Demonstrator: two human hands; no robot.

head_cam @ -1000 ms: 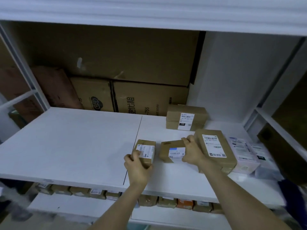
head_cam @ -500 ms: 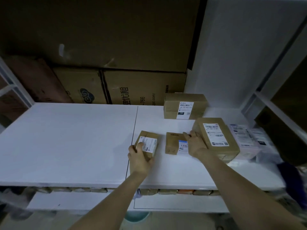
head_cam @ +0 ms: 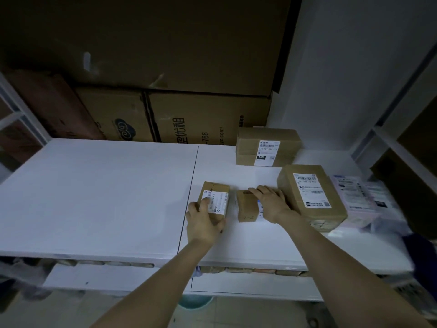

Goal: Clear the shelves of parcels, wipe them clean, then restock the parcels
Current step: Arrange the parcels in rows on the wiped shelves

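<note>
On the white shelf (head_cam: 99,200) my left hand (head_cam: 203,223) grips the near end of a small brown parcel (head_cam: 216,197) with a white label, its thumb on the label. Just to the right, my right hand (head_cam: 272,204) lies on top of a second small brown parcel (head_cam: 246,208), fingers spread flat over it and covering most of its label. Both parcels rest on the shelf board. A bigger labelled brown parcel (head_cam: 312,197) lies touching the back of my right hand. Another brown box (head_cam: 267,147) stands at the back of the shelf.
Pale plastic mailers (head_cam: 354,197) lie at the shelf's right end. Big cardboard cartons (head_cam: 189,114) stand against the back wall. A lower shelf (head_cam: 248,284) holds a row of parcels under the front edge. A white upright frame (head_cam: 378,129) bounds the right side.
The view has tilted down and moved closer. My right hand has flattened on top of the second small parcel, which has turned a little. My left hand keeps its hold.
</note>
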